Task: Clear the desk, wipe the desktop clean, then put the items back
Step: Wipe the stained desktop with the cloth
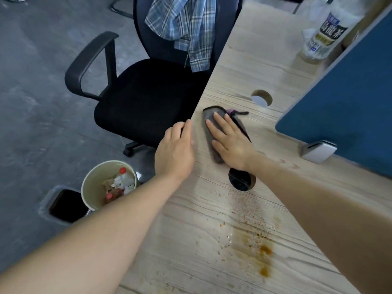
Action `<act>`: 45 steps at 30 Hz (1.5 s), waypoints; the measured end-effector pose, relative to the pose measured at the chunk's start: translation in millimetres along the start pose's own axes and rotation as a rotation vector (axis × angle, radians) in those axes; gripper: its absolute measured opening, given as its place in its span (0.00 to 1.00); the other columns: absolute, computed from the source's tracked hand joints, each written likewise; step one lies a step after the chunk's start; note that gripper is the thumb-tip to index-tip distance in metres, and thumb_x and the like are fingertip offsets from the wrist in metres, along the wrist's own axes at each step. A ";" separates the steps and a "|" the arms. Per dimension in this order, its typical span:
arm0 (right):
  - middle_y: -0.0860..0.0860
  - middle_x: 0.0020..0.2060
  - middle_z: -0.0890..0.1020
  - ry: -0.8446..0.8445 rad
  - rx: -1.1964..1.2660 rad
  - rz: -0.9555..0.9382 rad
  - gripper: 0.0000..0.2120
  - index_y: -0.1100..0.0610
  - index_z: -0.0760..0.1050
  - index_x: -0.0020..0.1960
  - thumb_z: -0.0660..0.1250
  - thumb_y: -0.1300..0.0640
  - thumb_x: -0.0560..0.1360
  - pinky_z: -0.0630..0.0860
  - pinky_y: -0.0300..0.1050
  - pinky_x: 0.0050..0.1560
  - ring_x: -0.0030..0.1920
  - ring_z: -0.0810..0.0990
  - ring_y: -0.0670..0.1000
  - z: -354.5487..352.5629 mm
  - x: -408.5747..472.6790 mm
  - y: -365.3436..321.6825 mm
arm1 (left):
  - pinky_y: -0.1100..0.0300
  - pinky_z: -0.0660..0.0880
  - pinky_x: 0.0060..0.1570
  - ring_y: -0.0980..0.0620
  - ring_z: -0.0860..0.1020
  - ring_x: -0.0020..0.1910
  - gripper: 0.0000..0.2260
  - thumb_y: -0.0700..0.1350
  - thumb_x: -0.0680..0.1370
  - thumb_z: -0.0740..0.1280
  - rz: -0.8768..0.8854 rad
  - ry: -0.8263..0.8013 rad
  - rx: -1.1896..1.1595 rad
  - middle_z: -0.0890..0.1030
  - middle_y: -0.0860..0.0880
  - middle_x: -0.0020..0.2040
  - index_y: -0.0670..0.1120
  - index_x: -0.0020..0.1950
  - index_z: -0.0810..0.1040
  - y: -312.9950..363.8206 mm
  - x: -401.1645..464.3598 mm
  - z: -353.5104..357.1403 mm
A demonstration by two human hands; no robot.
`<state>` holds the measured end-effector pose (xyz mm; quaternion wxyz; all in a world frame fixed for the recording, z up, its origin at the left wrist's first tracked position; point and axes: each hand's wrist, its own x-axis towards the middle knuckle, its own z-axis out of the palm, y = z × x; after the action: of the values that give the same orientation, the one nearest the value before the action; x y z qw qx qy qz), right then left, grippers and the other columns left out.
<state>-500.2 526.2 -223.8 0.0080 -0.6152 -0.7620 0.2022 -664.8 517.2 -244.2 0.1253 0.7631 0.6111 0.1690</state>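
Fingers of the left hand (174,153) are curled over the desk (250,66) edge, nothing being held, and just to its right a grey cloth (209,117) is pressed flat under the straight, spread fingers of the right hand (230,142). Soft, limp and light it is judged, dark-hemmed and folded long, best driven under a flat palm. Brown stains (263,253) are seen nearer the body, unwiped.
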 end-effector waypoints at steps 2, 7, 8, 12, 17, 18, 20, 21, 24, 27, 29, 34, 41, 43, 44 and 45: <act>0.50 0.77 0.42 0.026 -0.034 0.024 0.25 0.50 0.46 0.78 0.49 0.51 0.83 0.36 0.43 0.73 0.76 0.38 0.53 -6.6 23.3 5.7 | 0.57 0.68 0.54 0.48 0.68 0.62 0.22 0.43 0.81 0.55 0.002 -0.048 -0.005 0.64 0.48 0.70 0.45 0.76 0.58 -4.6 2.9 4.0; 0.50 0.77 0.39 0.054 -0.071 0.134 0.25 0.45 0.44 0.78 0.47 0.48 0.82 0.39 0.47 0.74 0.76 0.36 0.53 -22.8 80.3 21.1 | 0.59 0.71 0.55 0.51 0.68 0.61 0.25 0.43 0.81 0.56 0.024 -0.074 -0.074 0.60 0.48 0.70 0.45 0.77 0.54 -7.7 3.7 10.0; 0.51 0.77 0.38 0.059 -0.060 0.167 0.25 0.44 0.44 0.77 0.47 0.48 0.82 0.39 0.47 0.74 0.76 0.36 0.53 -26.3 88.0 23.2 | 0.60 0.70 0.56 0.51 0.67 0.61 0.25 0.44 0.81 0.56 0.022 -0.080 -0.083 0.60 0.48 0.70 0.45 0.77 0.53 -7.3 4.3 9.5; 0.53 0.77 0.39 0.095 -0.041 0.166 0.25 0.45 0.46 0.78 0.48 0.49 0.82 0.39 0.47 0.74 0.76 0.38 0.54 -21.7 86.4 17.2 | 0.58 0.72 0.56 0.51 0.68 0.60 0.25 0.41 0.80 0.56 0.026 -0.047 -0.111 0.61 0.48 0.69 0.43 0.77 0.54 -6.3 2.0 11.7; 0.49 0.77 0.40 0.053 -0.008 -0.114 0.24 0.44 0.48 0.77 0.50 0.49 0.82 0.37 0.41 0.72 0.76 0.38 0.50 -6.8 35.6 -0.8 | 0.55 0.73 0.56 0.49 0.69 0.60 0.24 0.39 0.80 0.57 0.055 -0.028 -0.134 0.64 0.46 0.67 0.41 0.76 0.57 -7.9 1.7 13.8; 0.49 0.77 0.41 0.047 -0.009 -0.120 0.24 0.44 0.48 0.77 0.50 0.49 0.83 0.37 0.41 0.72 0.76 0.38 0.50 -10.2 38.4 2.1 | 0.55 0.73 0.56 0.50 0.69 0.60 0.24 0.39 0.80 0.57 0.060 -0.028 -0.128 0.64 0.46 0.67 0.41 0.76 0.57 -8.3 2.9 13.8; 0.50 0.77 0.41 0.057 -0.058 -0.059 0.24 0.45 0.49 0.77 0.50 0.50 0.83 0.37 0.41 0.72 0.76 0.39 0.52 -18.9 57.5 11.7 | 0.58 0.72 0.56 0.50 0.69 0.59 0.24 0.39 0.80 0.56 0.062 -0.025 -0.119 0.64 0.47 0.68 0.42 0.76 0.57 -7.9 3.9 13.9; 0.52 0.77 0.41 0.064 -0.059 0.007 0.24 0.45 0.49 0.77 0.50 0.50 0.83 0.37 0.42 0.73 0.76 0.39 0.53 -24.4 70.1 18.0 | 0.60 0.71 0.56 0.51 0.68 0.59 0.24 0.40 0.80 0.56 0.052 -0.022 -0.115 0.63 0.48 0.68 0.43 0.77 0.56 -7.9 3.2 14.1; 0.53 0.77 0.38 0.070 -0.010 0.196 0.25 0.44 0.47 0.77 0.48 0.47 0.82 0.38 0.46 0.74 0.76 0.37 0.53 -32.2 93.5 27.7 | 0.63 0.68 0.56 0.54 0.66 0.60 0.25 0.42 0.81 0.56 0.040 -0.012 -0.090 0.61 0.49 0.69 0.44 0.77 0.54 -7.9 3.7 15.4; 0.54 0.76 0.38 0.091 -0.006 0.138 0.25 0.45 0.46 0.77 0.48 0.46 0.82 0.38 0.48 0.74 0.76 0.37 0.54 -20.6 75.5 12.0 | 0.58 0.72 0.56 0.52 0.68 0.59 0.24 0.39 0.80 0.56 0.040 -0.008 -0.125 0.63 0.48 0.68 0.42 0.77 0.56 -7.2 1.7 14.8; 0.52 0.76 0.37 0.096 -0.035 -0.014 0.25 0.45 0.46 0.77 0.48 0.47 0.82 0.35 0.44 0.72 0.76 0.36 0.53 -6.8 45.1 -4.4 | 0.57 0.73 0.55 0.51 0.69 0.57 0.24 0.39 0.80 0.56 0.058 -0.001 -0.129 0.64 0.47 0.67 0.41 0.77 0.57 -6.9 1.4 14.0; 0.49 0.77 0.41 0.045 -0.024 -0.105 0.24 0.44 0.51 0.77 0.51 0.48 0.82 0.36 0.40 0.71 0.76 0.39 0.52 -16.2 43.6 10.1 | 0.56 0.73 0.56 0.50 0.70 0.58 0.24 0.39 0.80 0.55 0.061 0.011 -0.124 0.64 0.47 0.67 0.42 0.77 0.57 -8.4 3.2 14.6; 0.50 0.77 0.40 0.087 -0.039 0.155 0.25 0.45 0.46 0.77 0.48 0.47 0.82 0.39 0.47 0.75 0.76 0.38 0.52 -21.8 78.4 24.0 | 0.56 0.73 0.55 0.51 0.69 0.57 0.24 0.38 0.80 0.56 0.044 0.009 -0.118 0.64 0.48 0.67 0.42 0.76 0.57 -5.7 1.6 13.3; 0.50 0.77 0.40 0.097 -0.031 0.108 0.25 0.45 0.46 0.77 0.48 0.47 0.82 0.39 0.47 0.75 0.76 0.38 0.52 -13.1 66.2 8.2 | 0.56 0.73 0.55 0.51 0.69 0.58 0.23 0.38 0.80 0.55 0.051 -0.001 -0.128 0.64 0.48 0.67 0.42 0.76 0.58 -4.8 3.0 12.7; 0.50 0.77 0.40 0.087 -0.031 0.077 0.25 0.45 0.46 0.77 0.48 0.47 0.82 0.39 0.46 0.74 0.76 0.37 0.51 -8.4 58.6 -1.4 | 0.55 0.73 0.56 0.50 0.69 0.59 0.23 0.38 0.80 0.55 0.045 -0.003 -0.152 0.64 0.48 0.67 0.42 0.76 0.59 -4.9 3.4 12.0; 0.50 0.77 0.40 0.073 -0.030 0.048 0.24 0.45 0.46 0.77 0.48 0.48 0.82 0.38 0.46 0.74 0.76 0.37 0.51 -4.0 50.6 -11.6 | 0.54 0.73 0.57 0.50 0.69 0.59 0.22 0.39 0.80 0.55 0.037 -0.003 -0.187 0.65 0.48 0.67 0.42 0.75 0.60 -5.5 3.2 10.7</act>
<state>-522.3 573.1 -228.4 0.0216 -0.6401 -0.7493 0.1684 -664.7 521.7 -255.8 0.1936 0.7597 0.5781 0.2264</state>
